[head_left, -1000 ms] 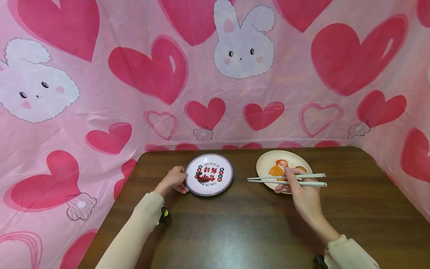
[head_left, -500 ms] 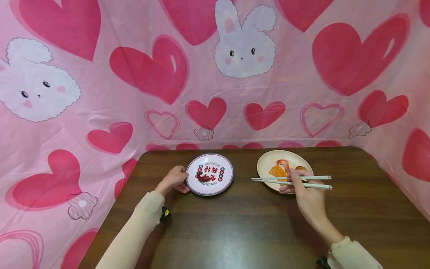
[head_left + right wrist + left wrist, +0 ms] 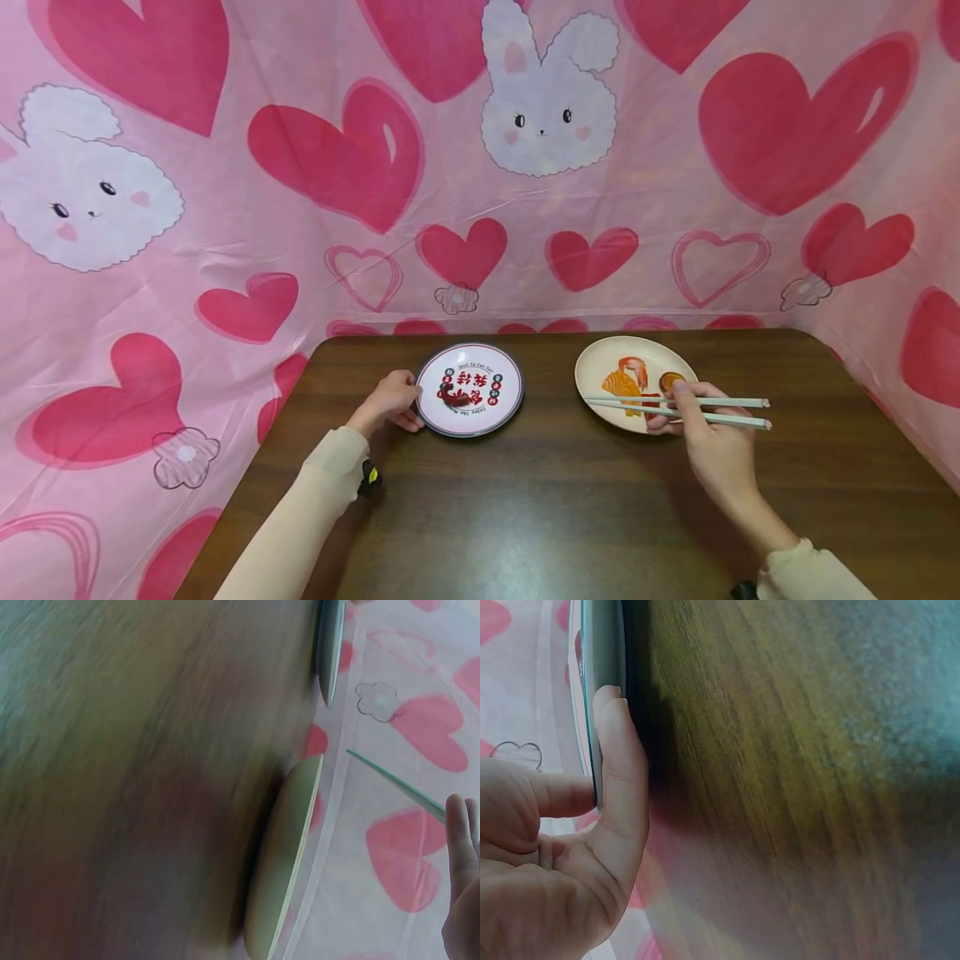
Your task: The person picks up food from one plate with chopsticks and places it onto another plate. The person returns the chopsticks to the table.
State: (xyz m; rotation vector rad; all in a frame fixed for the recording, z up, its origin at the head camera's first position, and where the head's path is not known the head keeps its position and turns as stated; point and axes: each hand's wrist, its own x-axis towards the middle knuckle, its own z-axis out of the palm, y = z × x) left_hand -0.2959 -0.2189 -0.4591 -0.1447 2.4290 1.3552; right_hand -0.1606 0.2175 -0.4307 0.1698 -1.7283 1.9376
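At the left, my left hand (image 3: 390, 402) grips the near-left rim of a white plate (image 3: 491, 421) with red printed characters. Thumb above and fingers beneath the rim show in the left wrist view. A small dark red piece (image 3: 452, 396) lies on that plate. My right hand (image 3: 712, 450) holds a pair of pale green chopsticks (image 3: 731, 402), tips pointing left above a cream plate (image 3: 588, 358). That plate bears a striped orange piece (image 3: 621, 384), a shrimp (image 3: 636, 367), a round brown-and-yellow piece (image 3: 671, 381) and a red piece partly hidden by the chopsticks. Nothing shows between the tips.
Both plates stand toward the back of a dark brown wooden table (image 3: 480, 508), with a gap between them. A pink cloth (image 3: 435, 192) with hearts and rabbits hangs behind the table and along its sides.
My right hand has moved to the right with the chopsticks, their tips passing from left of the cream plate to over it. The left hand keeps its hold on the white plate.
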